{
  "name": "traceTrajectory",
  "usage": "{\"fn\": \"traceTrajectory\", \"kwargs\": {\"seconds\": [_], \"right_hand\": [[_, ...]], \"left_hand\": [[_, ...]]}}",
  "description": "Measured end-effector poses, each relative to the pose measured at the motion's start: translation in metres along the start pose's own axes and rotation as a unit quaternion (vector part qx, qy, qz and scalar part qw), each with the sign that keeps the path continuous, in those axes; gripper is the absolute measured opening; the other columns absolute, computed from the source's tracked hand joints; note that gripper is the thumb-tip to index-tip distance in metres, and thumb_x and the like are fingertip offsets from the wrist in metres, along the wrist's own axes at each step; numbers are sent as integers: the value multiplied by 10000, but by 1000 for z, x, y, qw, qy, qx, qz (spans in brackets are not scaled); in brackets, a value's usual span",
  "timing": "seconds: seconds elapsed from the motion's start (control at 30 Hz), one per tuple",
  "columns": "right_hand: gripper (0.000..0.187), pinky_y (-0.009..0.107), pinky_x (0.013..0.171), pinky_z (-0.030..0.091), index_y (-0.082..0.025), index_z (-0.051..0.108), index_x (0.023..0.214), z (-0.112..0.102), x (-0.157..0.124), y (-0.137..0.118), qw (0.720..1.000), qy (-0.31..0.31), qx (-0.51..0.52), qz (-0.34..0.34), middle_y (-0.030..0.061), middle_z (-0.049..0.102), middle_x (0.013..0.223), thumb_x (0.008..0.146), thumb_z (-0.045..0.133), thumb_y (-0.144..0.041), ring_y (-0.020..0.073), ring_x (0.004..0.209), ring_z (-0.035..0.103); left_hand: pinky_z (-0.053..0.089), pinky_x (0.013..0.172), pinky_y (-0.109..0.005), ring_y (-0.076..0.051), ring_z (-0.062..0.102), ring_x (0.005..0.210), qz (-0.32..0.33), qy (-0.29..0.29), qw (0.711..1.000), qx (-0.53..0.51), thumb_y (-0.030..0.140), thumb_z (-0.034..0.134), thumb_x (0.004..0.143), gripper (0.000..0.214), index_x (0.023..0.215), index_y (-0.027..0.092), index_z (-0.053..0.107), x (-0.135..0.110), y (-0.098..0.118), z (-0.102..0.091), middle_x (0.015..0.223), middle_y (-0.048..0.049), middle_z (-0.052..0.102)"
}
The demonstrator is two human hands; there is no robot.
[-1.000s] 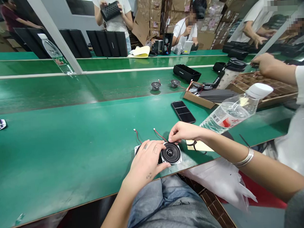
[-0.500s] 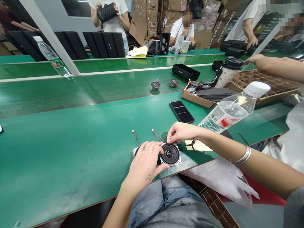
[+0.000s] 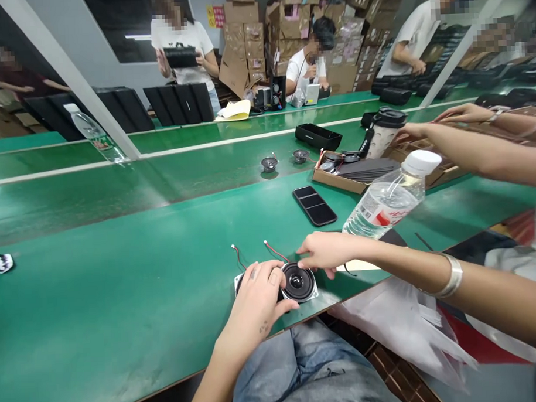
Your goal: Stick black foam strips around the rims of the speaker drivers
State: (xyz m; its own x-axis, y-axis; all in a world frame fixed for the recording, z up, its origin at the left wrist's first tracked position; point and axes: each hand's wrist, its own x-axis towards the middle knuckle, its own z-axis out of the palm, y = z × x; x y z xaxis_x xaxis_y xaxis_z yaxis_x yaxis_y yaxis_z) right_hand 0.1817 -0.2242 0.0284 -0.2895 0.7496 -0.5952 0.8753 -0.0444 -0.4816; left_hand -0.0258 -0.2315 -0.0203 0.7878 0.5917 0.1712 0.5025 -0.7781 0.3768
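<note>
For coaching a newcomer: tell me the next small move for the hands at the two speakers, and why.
Probably run the fingers of the right hand along the rim of the uncovered speaker, pressing lightly: they rest at its upper right edge, and the left hand lies over the neighbouring speaker.

Bright, even overhead light throws soft glare on the green counter (image 3: 121, 270), edges bend outward, and the far background is slightly blurred.

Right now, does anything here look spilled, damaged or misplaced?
Nothing spilled or broken. The water bottle seems to lean, perhaps lens distortion. The speaker between the left hand and right hand sits near the table edge.
</note>
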Motion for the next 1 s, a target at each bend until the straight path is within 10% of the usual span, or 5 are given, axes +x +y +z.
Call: {"fn": "traceTrajectory", "kwargs": {"seconds": [0.13,0.33,1.0], "right_hand": [[451,181,444,372,-143,488,1226,6,-28,20,998,31,35,-48,4,656,688,800,482,-290,76,395,508],[273,230,589,402,-163,631,846,17,-70,48,979,181,17,-91,33,641,751,856,425,-342,144,663,564],[310,278,666,417,-187,627,771,59,-114,121,933,319,156,-53,88,620,822,847,471,-443,193,753,555]], "left_hand": [[332,975,-533,-233,504,1059,-20,9,999,45,322,700,683,344,884,190,453,-1,8,2,1096,-64,549],[328,972,-571,-237,523,1035,-49,-14,994,97,371,664,714,639,1252,205,361,2,17,3,1101,-74,538],[367,926,-521,-274,470,1136,-3,-102,984,148,400,613,756,587,1239,143,399,17,23,-4,1228,-148,513]]}}
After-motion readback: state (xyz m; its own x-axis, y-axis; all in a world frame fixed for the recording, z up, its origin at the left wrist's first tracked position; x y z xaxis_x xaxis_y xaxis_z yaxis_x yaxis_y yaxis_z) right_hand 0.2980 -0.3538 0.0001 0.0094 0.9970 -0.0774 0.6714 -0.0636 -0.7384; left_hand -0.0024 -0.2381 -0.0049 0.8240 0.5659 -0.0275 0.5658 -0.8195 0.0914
